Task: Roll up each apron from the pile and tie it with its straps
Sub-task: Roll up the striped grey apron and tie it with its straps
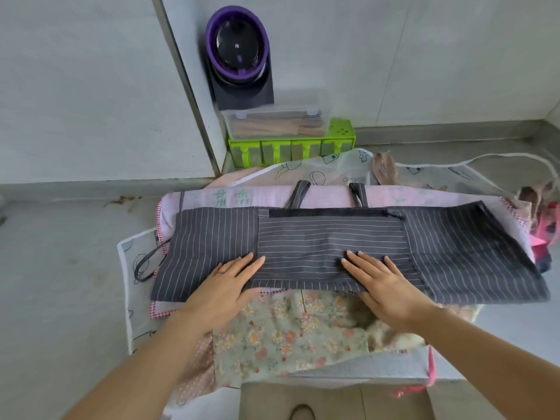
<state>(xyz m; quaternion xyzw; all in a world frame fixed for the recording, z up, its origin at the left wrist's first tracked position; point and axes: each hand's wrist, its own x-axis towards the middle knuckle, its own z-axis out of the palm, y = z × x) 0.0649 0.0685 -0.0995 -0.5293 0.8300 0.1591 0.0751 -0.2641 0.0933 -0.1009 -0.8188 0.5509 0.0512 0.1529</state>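
Both my hands lie flat on the apron (330, 237), fingers straight and together, gripping nothing: my left hand (230, 283) presses its near edge left of centre and my right hand (378, 283) presses the same edge right of centre. I judge I hold them this way to smooth the cloth and pin the near edge, so the roll can start even and tight across the width. The apron lies spread on top, with the rest of the pile (288, 334) under it and showing past its near and far edges, and the green box (291, 147) beyond its far side. It is dark grey with thin pale stripes, upright on the side panels and crosswise on the middle pocket, which has a black zip (330, 213) along its far edge. It looks folded to a long band. Two grey strap ends (298, 194) poke out past its far edge, and a dark cord (145, 265) loops off its left end, so the ties look reachable once it is rolled.
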